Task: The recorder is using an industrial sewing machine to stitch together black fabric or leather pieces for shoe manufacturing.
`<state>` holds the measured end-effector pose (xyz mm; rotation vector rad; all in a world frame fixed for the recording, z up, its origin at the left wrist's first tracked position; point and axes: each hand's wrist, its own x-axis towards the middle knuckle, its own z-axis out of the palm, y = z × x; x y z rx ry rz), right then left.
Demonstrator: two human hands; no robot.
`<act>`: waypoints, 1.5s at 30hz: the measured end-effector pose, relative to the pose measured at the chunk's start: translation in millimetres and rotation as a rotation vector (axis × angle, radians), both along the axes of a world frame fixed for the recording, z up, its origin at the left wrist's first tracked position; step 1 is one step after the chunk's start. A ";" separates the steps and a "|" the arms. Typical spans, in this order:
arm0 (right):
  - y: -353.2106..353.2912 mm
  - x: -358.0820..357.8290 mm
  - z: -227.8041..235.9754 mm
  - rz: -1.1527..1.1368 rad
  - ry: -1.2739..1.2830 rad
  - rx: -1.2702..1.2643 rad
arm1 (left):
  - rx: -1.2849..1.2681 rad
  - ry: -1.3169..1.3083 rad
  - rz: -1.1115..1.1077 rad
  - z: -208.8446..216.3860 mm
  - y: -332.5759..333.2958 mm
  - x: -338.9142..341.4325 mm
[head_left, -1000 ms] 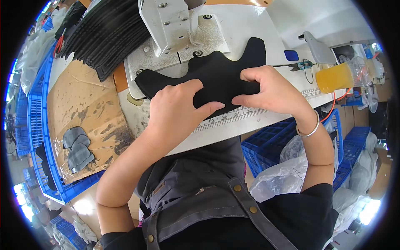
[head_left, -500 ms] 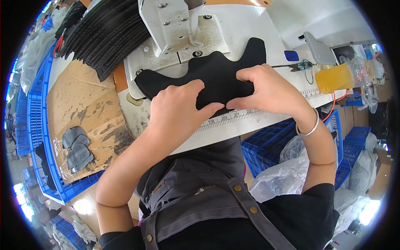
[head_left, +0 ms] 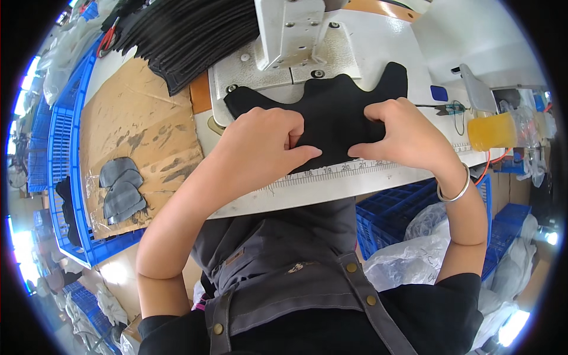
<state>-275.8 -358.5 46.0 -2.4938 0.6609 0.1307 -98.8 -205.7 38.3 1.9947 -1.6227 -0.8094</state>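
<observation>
A black, soft-looking cut piece (head_left: 337, 118) with a wavy far edge and two raised ends lies on the machine bed, just in front of a white sewing machine's arm (head_left: 290, 38). My left hand (head_left: 260, 142) grips its near left part, thumb on top and fingers curled. On the right side, my right hand (head_left: 408, 136) pinches the same piece between thumb and bent fingers. The two thumbs point toward each other with a gap between them. Under the near edge runs a printed ruler strip (head_left: 337, 173).
Far left, a stack of black pieces (head_left: 195, 38) stands beside the machine. Small grey pieces (head_left: 123, 189) lie on stained cardboard (head_left: 142, 118) over a blue crate (head_left: 59, 148). At right are small snips (head_left: 451, 109) and a bottle of yellow liquid (head_left: 491, 131). Clear plastic bags (head_left: 408, 257) sit below.
My thumbs have moved apart along the near edge of the black piece. The whole view has shifted, so the machine and table appear farther right. Both hands still hold the piece.
</observation>
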 end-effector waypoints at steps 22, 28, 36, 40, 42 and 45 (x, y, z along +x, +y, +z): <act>0.1 2.5 3.4 -0.011 0.025 0.006 | -0.114 -0.026 -0.006 -10.9 8.7 0.1; 1.1 2.8 5.3 0.031 0.089 -0.073 | -0.232 -0.638 0.163 -3.7 21.6 -38.2; -15.8 -16.0 -7.2 -0.001 0.024 -0.206 | -0.360 -0.557 -0.125 -45.0 16.9 -64.9; -29.2 -29.7 -5.9 -0.213 -0.038 0.228 | -0.345 -0.553 -0.126 -44.5 15.2 -63.9; -27.8 -36.0 -10.6 -0.206 -0.084 0.232 | -0.348 -0.561 -0.146 -43.0 16.5 -65.5; -27.7 -40.3 -13.5 -0.178 -0.148 0.229 | -0.340 -0.558 -0.164 -43.2 17.3 -66.7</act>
